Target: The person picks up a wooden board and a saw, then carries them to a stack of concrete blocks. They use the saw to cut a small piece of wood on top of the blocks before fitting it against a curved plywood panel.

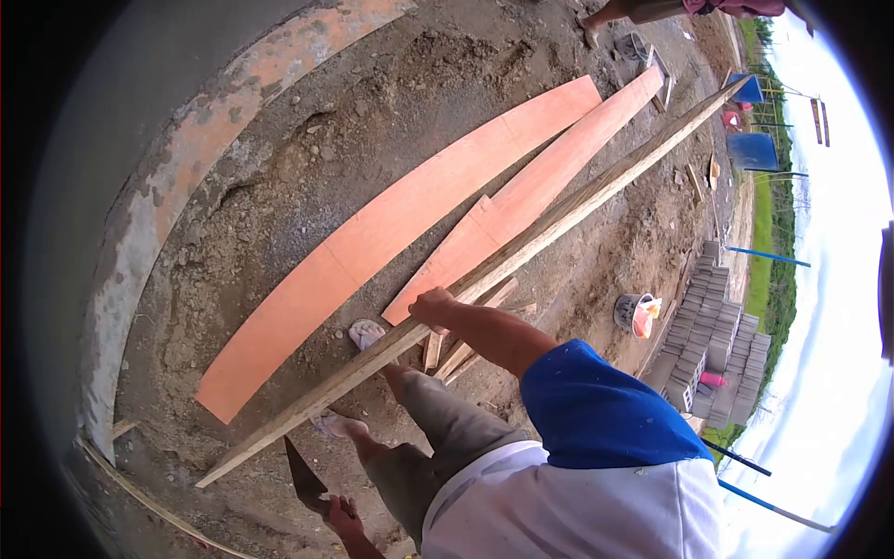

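Observation:
My right hand (pixel 433 308) is wrapped round a long rough wooden beam (pixel 549 228), which slants from lower left to upper right across the view. Low in the view, my left hand (pixel 343 514) grips a tool with a dark, tapering blade, apparently a handsaw (pixel 304 477); its handle is mostly hidden by the fingers. The blade's narrow tip points up toward the beam's lower part. Beyond the beam lie a wide curved orange-pink panel (pixel 372 238) and a narrower one (pixel 521 196), on the ground. My sandalled foot (pixel 366 334) is beside the beam.
Short wood pieces (pixel 466 347) lie near my legs. A curved concrete wall (pixel 149 210) runs along the left. A bucket (pixel 635 315) and stacked grey blocks (pixel 712 326) stand to the right. Another person's leg (pixel 610 14) shows at the top. The dirt is uneven.

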Demonstrator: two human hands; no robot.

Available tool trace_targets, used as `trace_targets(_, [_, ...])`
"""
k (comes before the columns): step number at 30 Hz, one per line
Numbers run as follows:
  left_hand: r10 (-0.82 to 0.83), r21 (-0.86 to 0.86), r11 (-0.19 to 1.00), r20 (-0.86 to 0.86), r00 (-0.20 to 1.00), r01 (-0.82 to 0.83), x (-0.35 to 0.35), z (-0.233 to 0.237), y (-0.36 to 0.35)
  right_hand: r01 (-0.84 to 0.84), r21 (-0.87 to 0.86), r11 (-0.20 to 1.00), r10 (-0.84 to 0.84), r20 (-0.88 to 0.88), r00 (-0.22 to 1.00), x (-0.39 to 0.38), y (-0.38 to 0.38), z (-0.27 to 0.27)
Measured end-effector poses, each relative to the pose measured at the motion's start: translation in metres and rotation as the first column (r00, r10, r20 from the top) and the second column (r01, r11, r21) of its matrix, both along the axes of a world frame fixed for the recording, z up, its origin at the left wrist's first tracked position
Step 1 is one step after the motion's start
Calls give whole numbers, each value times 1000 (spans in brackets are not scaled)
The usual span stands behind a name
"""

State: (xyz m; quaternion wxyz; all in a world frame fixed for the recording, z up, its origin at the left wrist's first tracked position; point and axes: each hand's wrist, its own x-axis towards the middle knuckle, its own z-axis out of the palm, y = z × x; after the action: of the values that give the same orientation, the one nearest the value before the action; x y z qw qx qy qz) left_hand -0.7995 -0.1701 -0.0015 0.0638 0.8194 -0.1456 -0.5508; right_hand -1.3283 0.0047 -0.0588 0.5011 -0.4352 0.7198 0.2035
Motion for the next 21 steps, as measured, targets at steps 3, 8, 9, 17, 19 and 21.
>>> trace_targets(3, [-151,54,987,-52,987,154,20,5,15,3,-77,997,-7,-57,998,-20,12,-35])
trace_targets(8, [-320,67,946,30,947,318,8,35,23,14,-20,1000,-17,-153,988,-66,24,-70])
trace_targets(9, [-375,64,925,15,927,374,15,32,25,8,-29,1000,-13,-188,982,-76,28,-75])
trace_targets(17, [-549,127,836,176,817,535,26,59,21,89,127,988,-42,-329,943,-170,54,-117])
trace_targets(19, [-581,174,813,190,791,555,22,61,20,33,41,999,-11,-464,886,-181,68,-137])
trace_targets(21, [-630,159,776,154,761,610,27,54,20,53,78,996,-14,-430,903,-195,64,-148])
